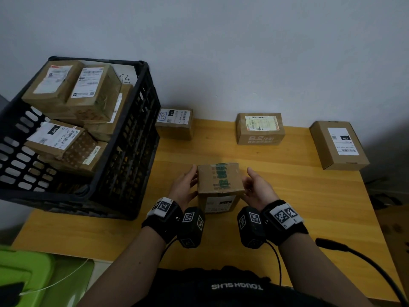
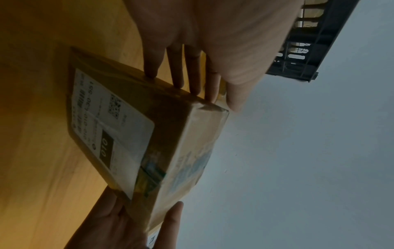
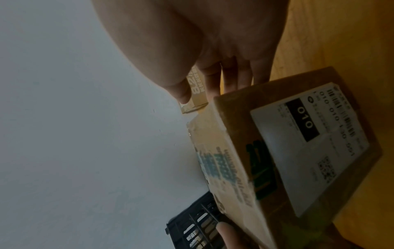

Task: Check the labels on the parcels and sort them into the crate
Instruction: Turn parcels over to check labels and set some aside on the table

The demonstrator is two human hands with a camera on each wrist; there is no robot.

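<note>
Head view: parcel over the tabletop, green print on top, held between left hand and right hand; crate left holds labelled parcels. Left wrist: label reads "010"; straight fingers press its side. Right wrist: same "010", fingers straight against it.

Your crate sits on the table's left edge; three parcels line its far edge.
</note>
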